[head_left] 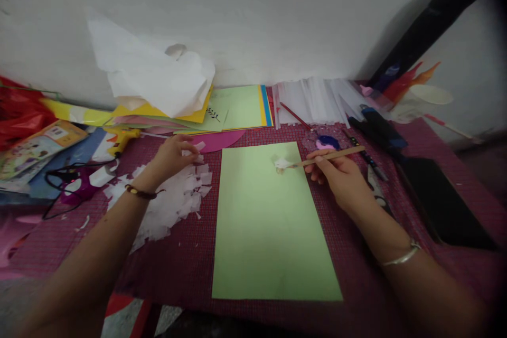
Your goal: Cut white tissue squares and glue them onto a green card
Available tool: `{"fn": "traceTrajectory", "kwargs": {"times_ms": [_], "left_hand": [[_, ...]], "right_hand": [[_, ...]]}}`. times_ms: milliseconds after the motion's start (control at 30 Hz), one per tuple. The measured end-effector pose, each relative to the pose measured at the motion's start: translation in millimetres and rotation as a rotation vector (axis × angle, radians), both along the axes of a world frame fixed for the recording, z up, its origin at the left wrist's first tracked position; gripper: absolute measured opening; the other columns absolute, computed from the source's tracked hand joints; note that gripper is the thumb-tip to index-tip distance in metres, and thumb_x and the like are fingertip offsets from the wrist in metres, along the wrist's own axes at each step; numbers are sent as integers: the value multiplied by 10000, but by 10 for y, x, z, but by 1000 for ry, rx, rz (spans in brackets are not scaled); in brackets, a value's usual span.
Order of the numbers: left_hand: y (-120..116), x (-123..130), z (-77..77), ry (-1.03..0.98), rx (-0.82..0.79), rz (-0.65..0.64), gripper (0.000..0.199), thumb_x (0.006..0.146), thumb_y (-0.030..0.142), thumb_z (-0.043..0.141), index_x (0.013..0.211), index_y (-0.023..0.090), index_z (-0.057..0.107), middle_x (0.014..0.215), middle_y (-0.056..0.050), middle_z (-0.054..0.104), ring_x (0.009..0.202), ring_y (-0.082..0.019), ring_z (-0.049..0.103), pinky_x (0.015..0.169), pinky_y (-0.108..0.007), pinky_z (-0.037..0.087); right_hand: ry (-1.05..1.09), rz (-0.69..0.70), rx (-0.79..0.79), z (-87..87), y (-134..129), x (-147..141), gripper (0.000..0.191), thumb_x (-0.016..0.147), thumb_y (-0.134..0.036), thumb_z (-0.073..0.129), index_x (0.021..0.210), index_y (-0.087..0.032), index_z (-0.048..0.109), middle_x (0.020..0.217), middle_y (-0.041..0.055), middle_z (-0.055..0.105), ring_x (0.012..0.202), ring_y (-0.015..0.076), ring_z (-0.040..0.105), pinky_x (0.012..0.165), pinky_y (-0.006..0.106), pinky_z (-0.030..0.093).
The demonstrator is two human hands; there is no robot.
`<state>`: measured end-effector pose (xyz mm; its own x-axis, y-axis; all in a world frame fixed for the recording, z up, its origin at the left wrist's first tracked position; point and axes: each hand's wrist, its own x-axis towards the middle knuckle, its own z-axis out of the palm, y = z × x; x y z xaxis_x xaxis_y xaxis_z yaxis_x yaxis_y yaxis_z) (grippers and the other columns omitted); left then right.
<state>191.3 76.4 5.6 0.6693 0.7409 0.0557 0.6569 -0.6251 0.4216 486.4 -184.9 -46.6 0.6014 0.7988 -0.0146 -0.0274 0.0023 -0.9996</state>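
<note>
A pale green sheet of paper (269, 232) lies in front of me. My right hand (336, 174) pinches a thin wooden stick (344, 152) over the sheet's upper right edge. The stick's tip meets a small white paper piece (282, 162) on the sheet; whether that piece is stuck to the tip, I cannot tell. To the left, my left hand (170, 161) is above a heap of torn white paper pieces (170, 211). Its thumb and fingers come together around what looks like one small white paper piece (185, 153).
Crumpled white paper (154, 74) and coloured sheets (245, 108) stand against the wall. A yellow glue gun (124, 138) and booklets (43, 148) lie left. Clear plastic strips (312, 100), a red pencil (295, 115), scissors (376, 187) and a black phone-like slab (443, 200) lie right.
</note>
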Motion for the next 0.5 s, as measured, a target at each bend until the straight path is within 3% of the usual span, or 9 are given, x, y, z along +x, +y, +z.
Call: {"fn": "traceTrajectory", "kwargs": {"times_ms": [67,167,300,400,500], "left_hand": [[-56,29,56,-137,-57,53,233,729,429,606,742,201,650,1025,-107,656,1024,-269,592,852,-398,488],[-229,97,221,-400,-305,137,165,726,371,618,760,211,596,836,-52,636,801,-195,591,764,-344,491],[-566,273,435,-506,-556,137,123,694,302,613,697,220,522,718,-27,589,682,-165,552,697,-343,494],[-775,434,444,-485,-657,117,148,703,322,617,669,229,508,678,-20,564,641,-160,522,640,-342,476],[-887,586,322,-465,-682,87,165,726,367,658,697,232,568,665,-10,562,604,-148,500,582,-321,441]], "right_hand": [[-3,-7,8,3,-1,-3,164,835,-369,638,856,-208,658,664,2,660,517,125,547,462,250,371],[-4,-7,17,19,-2,-7,146,838,-363,629,845,-221,660,667,5,657,514,129,538,454,257,360],[-3,-8,28,48,0,-12,155,826,-380,625,829,-229,660,656,11,649,512,138,534,446,267,354],[4,-20,38,73,-3,-19,173,804,-401,640,823,-229,646,640,8,646,498,133,527,437,261,347],[24,-30,53,95,-8,-26,193,793,-401,632,826,-211,632,632,1,639,486,117,520,434,248,347]]}}
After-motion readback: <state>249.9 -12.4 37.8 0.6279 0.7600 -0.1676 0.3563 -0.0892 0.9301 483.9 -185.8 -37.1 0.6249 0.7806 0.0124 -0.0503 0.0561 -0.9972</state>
